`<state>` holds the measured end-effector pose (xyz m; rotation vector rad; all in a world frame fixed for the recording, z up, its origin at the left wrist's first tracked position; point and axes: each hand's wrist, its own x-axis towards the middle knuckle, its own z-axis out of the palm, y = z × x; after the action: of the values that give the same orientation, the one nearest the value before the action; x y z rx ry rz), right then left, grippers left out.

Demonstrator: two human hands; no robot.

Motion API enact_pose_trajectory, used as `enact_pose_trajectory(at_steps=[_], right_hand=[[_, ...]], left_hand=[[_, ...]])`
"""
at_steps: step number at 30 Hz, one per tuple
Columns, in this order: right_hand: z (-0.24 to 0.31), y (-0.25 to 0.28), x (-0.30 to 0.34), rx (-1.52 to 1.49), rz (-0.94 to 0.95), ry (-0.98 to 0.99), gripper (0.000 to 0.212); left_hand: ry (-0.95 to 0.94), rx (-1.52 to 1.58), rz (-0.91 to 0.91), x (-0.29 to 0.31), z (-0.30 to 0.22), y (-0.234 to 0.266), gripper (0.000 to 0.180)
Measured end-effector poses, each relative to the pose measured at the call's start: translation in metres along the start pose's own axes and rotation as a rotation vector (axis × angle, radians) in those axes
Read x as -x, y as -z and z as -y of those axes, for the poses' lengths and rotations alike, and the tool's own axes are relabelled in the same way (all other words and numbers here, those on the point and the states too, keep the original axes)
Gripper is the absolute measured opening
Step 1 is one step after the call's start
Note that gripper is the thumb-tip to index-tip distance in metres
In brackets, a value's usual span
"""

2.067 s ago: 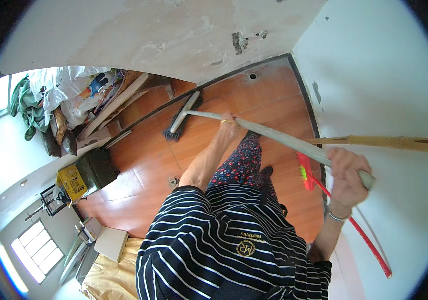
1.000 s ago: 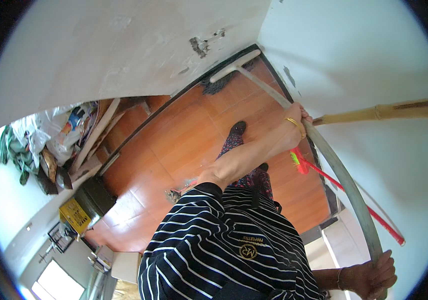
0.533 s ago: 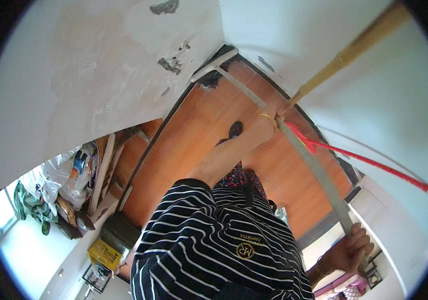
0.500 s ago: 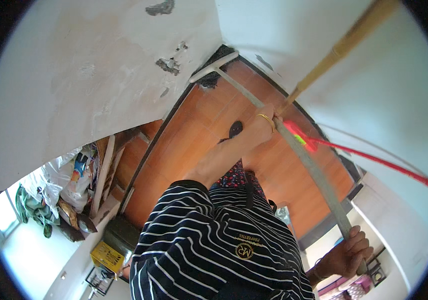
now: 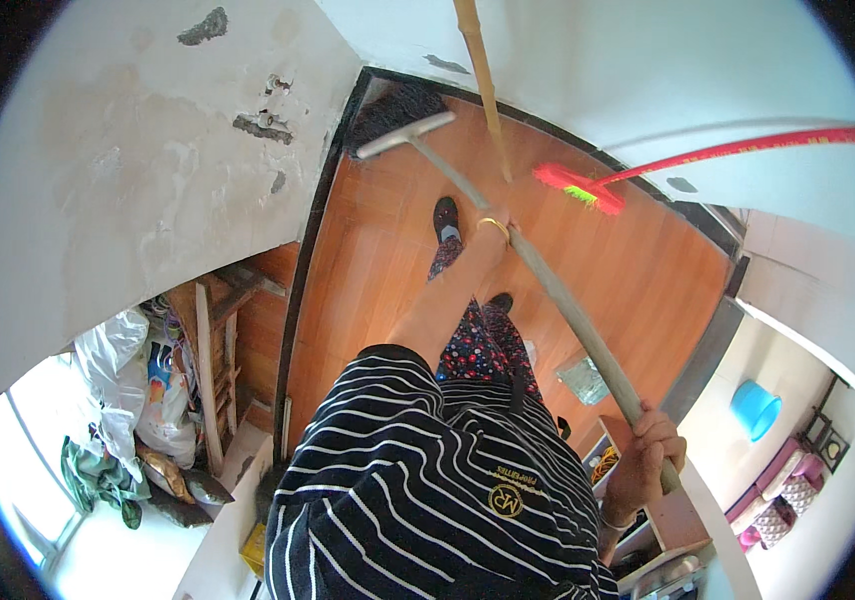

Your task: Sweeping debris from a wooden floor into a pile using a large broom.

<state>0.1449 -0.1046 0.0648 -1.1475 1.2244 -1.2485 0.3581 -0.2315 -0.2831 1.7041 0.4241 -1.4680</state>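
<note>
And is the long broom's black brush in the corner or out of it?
In the corner: its black bristles are right where the patchy wall and pale blue wall meet.

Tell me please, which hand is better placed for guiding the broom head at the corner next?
Probably the left hand: it holds the handle nearer the head. The right hand holds close to the handle's opposite end.

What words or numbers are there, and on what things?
I don't copy words, but here's where they show:
Striped shirt: gold lettering in and by a round badge.
Red broom handle: print, too small to read.
White bag: coloured print, unclear.
Grey broom pole: none seen.
</note>
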Motion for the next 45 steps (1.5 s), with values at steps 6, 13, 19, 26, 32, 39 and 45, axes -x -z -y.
enact_pose_trajectory(at_steps=[6,13,19,26,32,39,45], right_hand=[[0.062,0.050,0.027,0.181,0.133,0.097,0.021],[0.095,0.136,0.052,-0.016,-0.186,0.143,0.019],[0.094,0.179,0.077,0.202,-0.767,0.274,0.022],[0.082,0.143,0.124,1.160,-0.751,0.143,0.010],[0.065,0.057,0.150,1.128,-0.564,-0.370,0.022],[0.006,-0.012,0.187,0.662,-0.214,-1.074,0.031],[-0.076,-0.032,0.214,0.614,-0.097,-0.881,0.042]], left_hand=[[0.000,0.004,0.141,0.063,0.085,-0.008,0.017],[0.309,-0.090,0.395,0.125,0.136,-0.028,0.018],[0.512,0.398,0.213,0.167,0.117,-0.044,0.013],[0.450,0.159,0.215,0.140,0.074,-0.012,0.012],[0.455,-0.028,0.240,0.032,0.075,0.031,0.010],[0.355,-0.179,0.136,0.001,0.089,0.078,0.017],[0.200,-0.401,0.199,-0.051,0.041,0.120,0.012]])
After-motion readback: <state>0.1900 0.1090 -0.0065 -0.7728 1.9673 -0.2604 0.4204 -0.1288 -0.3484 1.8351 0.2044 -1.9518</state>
